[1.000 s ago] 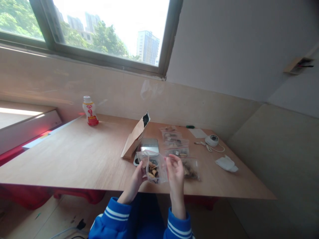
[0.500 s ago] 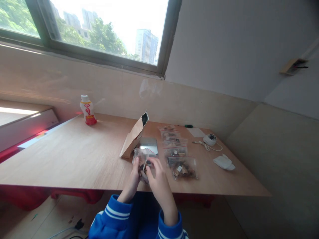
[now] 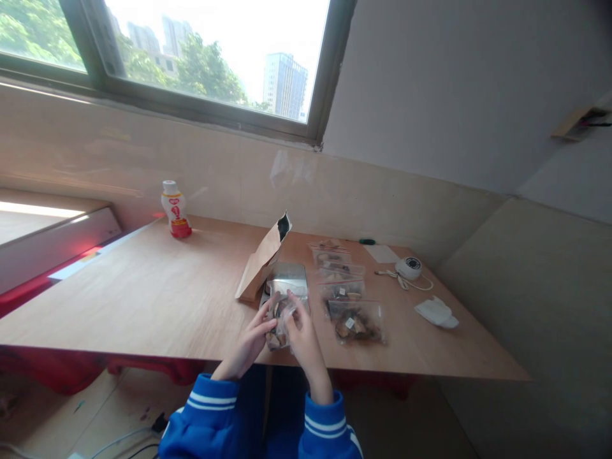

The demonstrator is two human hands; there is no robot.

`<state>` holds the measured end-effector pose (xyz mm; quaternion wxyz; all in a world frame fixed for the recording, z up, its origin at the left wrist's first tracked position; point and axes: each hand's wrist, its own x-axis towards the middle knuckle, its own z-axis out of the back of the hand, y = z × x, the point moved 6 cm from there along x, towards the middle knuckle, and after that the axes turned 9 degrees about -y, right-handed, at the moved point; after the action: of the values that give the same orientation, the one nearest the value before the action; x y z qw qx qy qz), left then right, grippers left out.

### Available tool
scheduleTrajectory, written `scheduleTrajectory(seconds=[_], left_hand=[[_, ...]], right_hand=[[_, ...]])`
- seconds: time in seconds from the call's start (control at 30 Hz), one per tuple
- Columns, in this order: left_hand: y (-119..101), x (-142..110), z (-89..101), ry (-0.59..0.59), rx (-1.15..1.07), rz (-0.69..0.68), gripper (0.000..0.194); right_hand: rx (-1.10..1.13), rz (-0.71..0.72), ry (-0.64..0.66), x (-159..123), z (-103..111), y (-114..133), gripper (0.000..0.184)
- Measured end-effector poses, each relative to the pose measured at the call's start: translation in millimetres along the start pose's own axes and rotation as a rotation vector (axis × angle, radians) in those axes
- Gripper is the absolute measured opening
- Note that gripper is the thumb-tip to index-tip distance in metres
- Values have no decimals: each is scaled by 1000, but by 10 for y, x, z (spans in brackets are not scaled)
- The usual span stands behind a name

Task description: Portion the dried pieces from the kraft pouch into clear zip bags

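Both hands hold one small clear plastic bag of brown and dark pieces above the near edge of the wooden table. My left hand grips its left side with closed fingers. My right hand pinches its upper right part. Behind the bag lies a small silver scale. A brown paper pouch with an open top leans just left of the scale. Several filled clear bags lie in a row to the right of my hands.
A small white and red bottle stands at the table's far left by the wall. A white round device with a cord, a white cloth, a paper slip and a green pen lie at the right.
My right hand slid from the bag's right edge toward its middle top, next to my left hand. The bag is now narrower and bunched between both hands.
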<state>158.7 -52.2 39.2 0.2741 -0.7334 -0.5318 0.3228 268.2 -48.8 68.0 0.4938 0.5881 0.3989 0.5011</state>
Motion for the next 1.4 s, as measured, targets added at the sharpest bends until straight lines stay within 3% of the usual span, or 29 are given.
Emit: scheduleTrajectory(seconds=[0.13,0.3,0.47,0.63,0.8,0.9,1.07,1.2,1.4], left_hand=[[-10,19,30,-142,20,25,50],[77,58,22,-183,27,40,41],[260,55,19,-248,81,168,51],[331,75,-76,-236,92,137,58],[340,141,179,-470,113,23,41],[309,172,255,-489,91,-18,37],[164,162,205,-445,43,-115,31],[63,105,192,-476,44,-175,30],[96,100,181,-369,-45,-59,43]], right_hand=[[52,-63,-2,32,26,-11,36],[95,-82,-133,62,115,-90,26],[131,-122,-204,56,208,-159,35],[139,-147,-116,35,226,-64,39],[187,-241,71,-54,127,-9,41],[194,-239,112,-74,94,58,39],[196,-204,-39,-18,135,54,29],[234,-173,-210,27,173,-23,29],[228,-105,-319,40,157,21,32]])
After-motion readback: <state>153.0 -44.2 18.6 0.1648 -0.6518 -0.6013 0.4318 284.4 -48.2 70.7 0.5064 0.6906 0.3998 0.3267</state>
